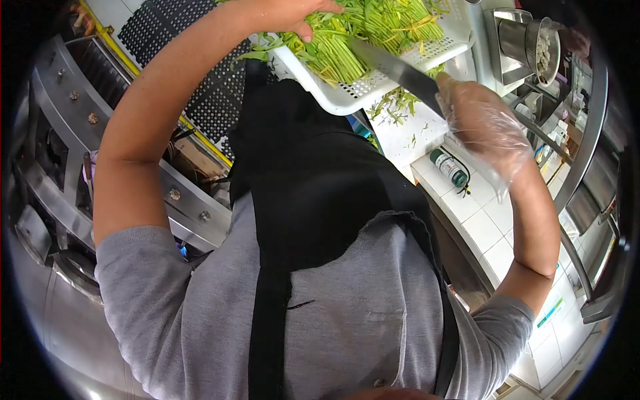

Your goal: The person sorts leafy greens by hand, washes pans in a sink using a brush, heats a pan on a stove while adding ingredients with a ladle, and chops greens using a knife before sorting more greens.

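My right hand [483, 123], in a clear plastic glove, is wrapped round the handle of a large kitchen knife [407, 77]. The wide blade points up and left, over the basket's near rim, its tip among the green stems. Bundles of leafy green vegetable [340, 57] fill a white perforated plastic basket [330, 103]. Bare of any glove, my left hand [293, 17] reaches over the greens at the top edge, thumb and fingers apart and touching the leaves. Part of it is cut off by the frame.
Leaf scraps [400, 107] lie on the white surface beside the basket. A green bottle [448, 168] rests on the white tiled counter [483, 227]. At upper right stands a metal container [543, 53] with pale pieces inside. A steel stove [73, 93] is on the left, a black perforated mat [207, 87] behind.
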Available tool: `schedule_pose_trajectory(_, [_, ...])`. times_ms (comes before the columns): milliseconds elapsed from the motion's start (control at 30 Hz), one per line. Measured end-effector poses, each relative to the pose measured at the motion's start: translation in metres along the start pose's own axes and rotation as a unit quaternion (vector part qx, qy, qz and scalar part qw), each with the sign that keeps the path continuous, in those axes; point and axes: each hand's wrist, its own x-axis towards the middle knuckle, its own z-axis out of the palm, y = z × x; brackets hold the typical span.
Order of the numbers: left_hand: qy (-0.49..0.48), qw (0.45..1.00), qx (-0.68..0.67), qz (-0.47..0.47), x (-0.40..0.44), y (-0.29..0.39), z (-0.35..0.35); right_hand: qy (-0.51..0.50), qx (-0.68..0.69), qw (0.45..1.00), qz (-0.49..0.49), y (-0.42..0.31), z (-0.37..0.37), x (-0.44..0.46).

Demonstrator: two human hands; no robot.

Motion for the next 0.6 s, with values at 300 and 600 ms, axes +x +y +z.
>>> schedule_pose_trajectory(300, [0.01, 1.0, -0.003, 0.004, 0.005, 0.006, -0.005, 0.03, -0.027, 0.988, 0.147, 0.043, -0.017, -0.035])
schedule_pose_trajectory(600, [-0.004, 0.999, 0.007, -0.033, 0.015, 0.011, -0.009, 0.03, -0.007, 0.996, 0.081, 0.056, 0.01, -0.015])
